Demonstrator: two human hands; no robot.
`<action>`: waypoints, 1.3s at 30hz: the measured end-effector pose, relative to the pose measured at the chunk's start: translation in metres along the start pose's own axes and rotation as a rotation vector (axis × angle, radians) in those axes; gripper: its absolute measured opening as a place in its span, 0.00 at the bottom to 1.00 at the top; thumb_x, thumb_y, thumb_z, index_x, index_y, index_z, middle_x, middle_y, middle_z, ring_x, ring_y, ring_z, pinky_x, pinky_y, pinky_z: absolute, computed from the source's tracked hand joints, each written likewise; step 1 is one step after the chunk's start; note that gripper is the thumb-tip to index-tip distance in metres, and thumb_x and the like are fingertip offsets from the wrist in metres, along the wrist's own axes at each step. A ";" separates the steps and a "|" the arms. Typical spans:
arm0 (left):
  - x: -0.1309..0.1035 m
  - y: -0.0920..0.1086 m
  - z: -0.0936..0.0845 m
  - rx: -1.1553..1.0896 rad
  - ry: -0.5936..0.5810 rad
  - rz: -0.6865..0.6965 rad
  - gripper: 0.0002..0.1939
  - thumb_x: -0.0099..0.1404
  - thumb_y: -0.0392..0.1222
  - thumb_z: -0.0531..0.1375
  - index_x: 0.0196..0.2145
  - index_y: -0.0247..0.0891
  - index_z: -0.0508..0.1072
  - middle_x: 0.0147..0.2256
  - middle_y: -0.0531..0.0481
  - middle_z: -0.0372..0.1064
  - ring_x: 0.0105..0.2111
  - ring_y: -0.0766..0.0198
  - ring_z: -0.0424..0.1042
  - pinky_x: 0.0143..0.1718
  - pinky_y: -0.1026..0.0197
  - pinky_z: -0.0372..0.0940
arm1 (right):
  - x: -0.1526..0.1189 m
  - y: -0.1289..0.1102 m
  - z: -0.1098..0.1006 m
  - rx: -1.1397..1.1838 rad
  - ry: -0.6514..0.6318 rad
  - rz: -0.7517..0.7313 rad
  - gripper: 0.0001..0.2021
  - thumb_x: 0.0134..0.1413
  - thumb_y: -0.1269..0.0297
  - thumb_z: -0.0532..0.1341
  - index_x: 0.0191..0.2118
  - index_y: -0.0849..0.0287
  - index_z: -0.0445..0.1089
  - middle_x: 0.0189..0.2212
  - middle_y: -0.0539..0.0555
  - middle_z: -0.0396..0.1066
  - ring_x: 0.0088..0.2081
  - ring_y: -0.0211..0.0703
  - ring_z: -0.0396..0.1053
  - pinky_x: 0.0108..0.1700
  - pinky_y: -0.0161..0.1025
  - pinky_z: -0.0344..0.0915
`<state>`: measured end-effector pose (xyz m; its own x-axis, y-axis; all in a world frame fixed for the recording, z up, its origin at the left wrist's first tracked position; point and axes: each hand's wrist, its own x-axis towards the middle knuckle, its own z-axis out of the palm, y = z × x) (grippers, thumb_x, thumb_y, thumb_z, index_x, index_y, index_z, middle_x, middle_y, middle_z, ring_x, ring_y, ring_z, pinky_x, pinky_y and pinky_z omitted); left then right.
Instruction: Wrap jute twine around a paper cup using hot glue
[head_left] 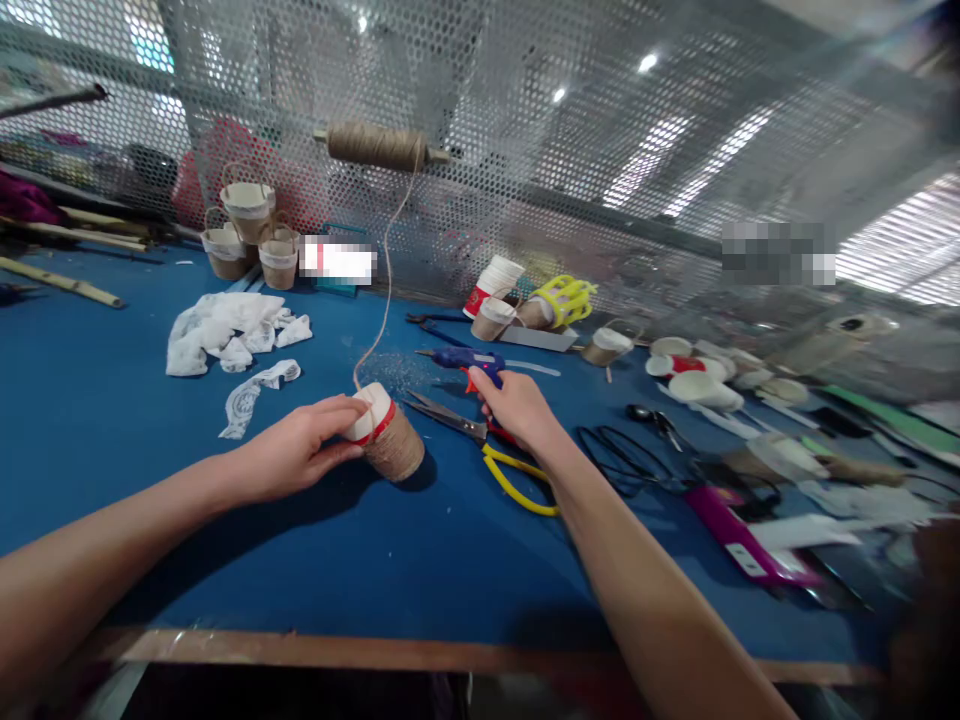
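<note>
My left hand (304, 450) is closed around the white rim end of a paper cup (394, 445), which lies tilted above the blue table. Brown twine wraps most of the cup, with a red band showing near the rim. From the cup, a loose strand of twine (388, 270) runs up to a spool (375, 146) mounted on the mesh panel. My right hand (514, 405) grips a blue hot glue gun (469, 360) by its handle, fingers by the red trigger, nozzle pointing left. Scissors (517, 480) with yellow handles lie beneath my right hand, partly hidden by it.
White lace pieces (225, 325) lie at left, below several twine-covered baskets (247, 210). Cups and a yellow plastic holder (566, 300) stand along the back. At right are a black cable (622, 455), a magenta box (742, 540) and blurred clutter. A wooden edge (300, 650) borders the table's front.
</note>
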<state>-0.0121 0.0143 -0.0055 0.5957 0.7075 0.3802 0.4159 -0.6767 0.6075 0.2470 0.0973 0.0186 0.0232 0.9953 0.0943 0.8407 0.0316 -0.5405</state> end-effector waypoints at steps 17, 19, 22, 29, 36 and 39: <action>0.001 0.008 0.002 0.047 -0.004 0.033 0.05 0.64 0.35 0.50 0.33 0.34 0.65 0.37 0.42 0.66 0.40 0.58 0.65 0.43 0.57 0.62 | -0.030 -0.090 0.017 0.241 -0.406 -0.644 0.18 0.59 0.55 0.48 0.29 0.58 0.71 0.37 0.53 0.71 0.47 0.40 0.63 0.48 0.38 0.58; 0.001 0.007 0.002 0.045 -0.004 0.005 0.05 0.64 0.35 0.50 0.34 0.33 0.65 0.36 0.43 0.66 0.39 0.58 0.65 0.41 0.57 0.62 | -0.037 -0.099 0.019 0.362 -0.525 -0.678 0.14 0.55 0.58 0.53 0.26 0.59 0.69 0.37 0.54 0.70 0.48 0.41 0.62 0.49 0.39 0.57; 0.001 0.008 0.000 -0.048 -0.018 -0.054 0.07 0.63 0.37 0.52 0.38 0.33 0.66 0.39 0.42 0.66 0.41 0.57 0.65 0.43 0.56 0.61 | -0.045 -0.097 0.016 0.500 -0.494 -0.598 0.08 0.51 0.63 0.58 0.26 0.61 0.67 0.40 0.55 0.68 0.44 0.39 0.65 0.44 0.38 0.60; -0.001 0.019 -0.002 -0.279 -0.098 -0.181 0.10 0.63 0.38 0.52 0.40 0.31 0.67 0.39 0.42 0.69 0.39 0.58 0.68 0.43 0.55 0.62 | -0.063 -0.075 -0.007 0.437 -0.219 -0.499 0.08 0.49 0.61 0.60 0.27 0.61 0.67 0.26 0.49 0.66 0.29 0.35 0.63 0.32 0.34 0.60; -0.001 0.026 -0.002 -0.361 -0.156 -0.186 0.11 0.64 0.39 0.52 0.42 0.32 0.67 0.41 0.43 0.70 0.40 0.58 0.68 0.43 0.56 0.62 | -0.072 -0.064 -0.004 0.465 -0.179 -0.392 0.10 0.47 0.58 0.61 0.25 0.61 0.65 0.22 0.47 0.65 0.24 0.33 0.60 0.28 0.33 0.59; -0.001 0.026 -0.003 -0.361 -0.153 -0.173 0.10 0.64 0.39 0.52 0.41 0.32 0.67 0.40 0.43 0.69 0.41 0.58 0.67 0.44 0.56 0.62 | -0.075 -0.061 -0.005 0.497 -0.173 -0.360 0.11 0.47 0.58 0.61 0.25 0.61 0.65 0.23 0.48 0.65 0.25 0.34 0.61 0.29 0.33 0.60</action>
<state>-0.0040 -0.0033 0.0118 0.6445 0.7477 0.1599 0.2677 -0.4166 0.8688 0.1964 0.0208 0.0483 -0.3369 0.9133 0.2288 0.4272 0.3648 -0.8273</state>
